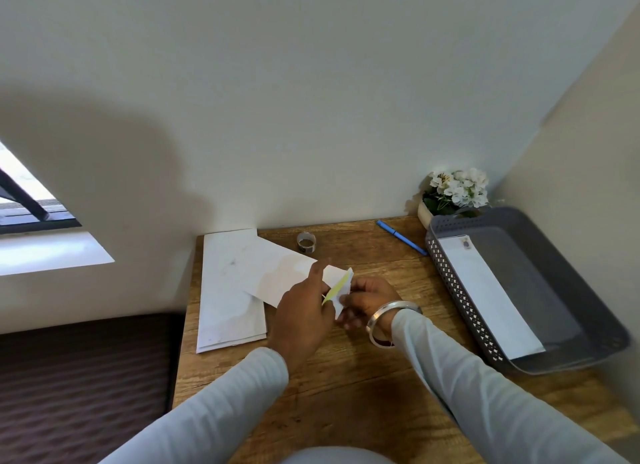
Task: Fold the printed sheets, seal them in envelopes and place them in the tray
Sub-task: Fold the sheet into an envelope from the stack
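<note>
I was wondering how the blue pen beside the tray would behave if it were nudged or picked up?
The blue pen looks slim and rigid, so it would probably lift easily. Lying flat on the wooden table, it may roll if pushed sideways. Its near end sits by the grey tray, whose wall would likely stop it.

Two hands: left hand [303,316], right hand [372,299]. Two envelopes: held envelope [277,276] at centre, tray envelope [485,290] at 3 o'clock. One tray [568,361] at 3, one pen [401,237] at 1, one tape roll [306,242] at 12, one plant [457,188] at 2, one strip [335,288], one bangle [375,316]. Sheets [228,290] at 9: a stack, number unclear
</note>
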A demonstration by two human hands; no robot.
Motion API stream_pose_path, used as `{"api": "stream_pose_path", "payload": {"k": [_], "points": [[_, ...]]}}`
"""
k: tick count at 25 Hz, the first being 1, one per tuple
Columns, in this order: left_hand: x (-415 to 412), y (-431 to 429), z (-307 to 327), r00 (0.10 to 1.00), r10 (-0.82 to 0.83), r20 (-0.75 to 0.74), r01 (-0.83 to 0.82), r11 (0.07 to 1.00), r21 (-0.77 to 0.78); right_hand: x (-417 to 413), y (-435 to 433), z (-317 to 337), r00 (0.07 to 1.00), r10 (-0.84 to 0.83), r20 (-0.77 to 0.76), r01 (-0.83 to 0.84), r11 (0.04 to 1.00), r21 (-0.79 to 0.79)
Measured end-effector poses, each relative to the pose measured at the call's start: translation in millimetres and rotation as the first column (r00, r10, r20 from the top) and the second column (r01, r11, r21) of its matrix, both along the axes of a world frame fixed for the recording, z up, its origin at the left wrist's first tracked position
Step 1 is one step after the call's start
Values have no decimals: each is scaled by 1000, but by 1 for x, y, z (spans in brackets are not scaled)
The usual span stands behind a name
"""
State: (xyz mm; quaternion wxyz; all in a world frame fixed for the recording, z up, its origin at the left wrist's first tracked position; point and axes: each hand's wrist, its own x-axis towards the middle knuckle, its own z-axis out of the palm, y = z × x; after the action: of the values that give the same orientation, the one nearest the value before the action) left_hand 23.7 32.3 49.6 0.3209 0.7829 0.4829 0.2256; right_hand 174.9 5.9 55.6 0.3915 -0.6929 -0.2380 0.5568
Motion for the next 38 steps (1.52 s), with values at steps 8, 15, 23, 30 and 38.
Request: {"api": "stream_pose_path", "payload": {"k": [8, 15, 23, 30, 38], "points": [[7, -7, -5, 996, 20, 86, -13, 997, -77, -9, 0, -7, 987, -73, 146, 67, 997, 45], [2, -2, 1, 984, -26, 178, 40, 997, -71, -1, 1, 1, 986, -88, 144, 75, 993, 93], [-5, 64, 44, 996, -79, -52, 93, 915, 393, 28, 16, 49, 956, 51, 290, -155, 925, 347], [-11, 79, 105, 824, 108, 556, -41, 990, -132, 33, 19, 101, 995, -93, 43, 36, 710, 703], [-3, 51, 123, 649, 99, 754, 129, 963, -238, 27, 17, 97, 977, -191, 98, 59, 677, 734]]}}
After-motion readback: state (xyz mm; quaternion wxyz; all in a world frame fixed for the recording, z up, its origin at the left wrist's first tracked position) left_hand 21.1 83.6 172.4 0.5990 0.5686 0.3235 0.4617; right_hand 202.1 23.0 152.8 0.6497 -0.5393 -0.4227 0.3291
